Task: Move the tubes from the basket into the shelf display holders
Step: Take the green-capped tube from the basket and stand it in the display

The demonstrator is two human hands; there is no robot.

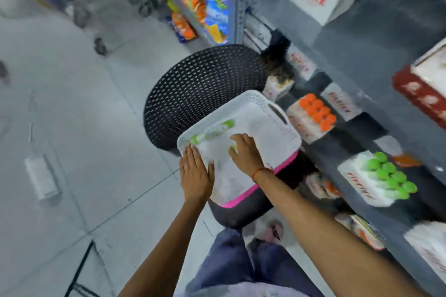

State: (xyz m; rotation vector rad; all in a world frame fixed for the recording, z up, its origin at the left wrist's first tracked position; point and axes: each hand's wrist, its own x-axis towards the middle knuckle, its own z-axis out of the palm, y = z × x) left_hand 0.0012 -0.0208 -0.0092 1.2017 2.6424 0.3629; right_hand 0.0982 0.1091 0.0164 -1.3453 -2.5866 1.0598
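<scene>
Tubes (212, 130), green-capped, lying loose in white basket (272, 125) on chair seat; left hand (196, 176) flat on near rim, fingers together; right hand (246, 152) inside, fingers spread, gripping nothing: best steady rim, pinch one tube mid-body, lift toward green-cap holder (376, 178).

Grey tiled floor (72, 108), black perforated chair (200, 89), grey stocked shelving (362, 38) at right.

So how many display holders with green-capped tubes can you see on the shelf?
1. The green-cap holder sits on the shelf to the right of the white basket, nearer the person than the orange-cap holder. Blur and the frame edge may hide more.
</scene>
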